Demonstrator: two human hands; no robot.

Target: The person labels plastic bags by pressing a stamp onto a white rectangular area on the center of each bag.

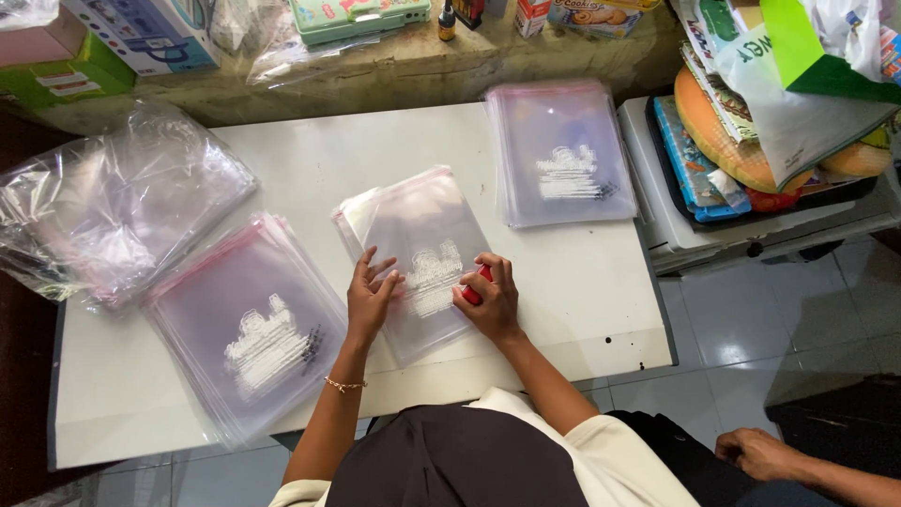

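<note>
Right hand (490, 299) is curled, its grip clenched around a small red object (472, 294) and pressed onto the middle stack of clear bags (418, 253). Left hand (371, 296) lies flat, fingers spread, grip released, pinning that stack. The stack sits mid-counter (582, 282), long axis running away from the person, tilted slightly left. More stacks lie left (249, 333) and far right (561, 155).

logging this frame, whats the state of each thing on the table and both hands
left hand: open, flat on the middle bag stack
right hand: closed on a small red object
middle bag stack: flat, slightly fanned
left bag stack: flat, untouched
far bag stack: flat, neat
loose plastic wrap: crumpled at the table's left edge
</note>
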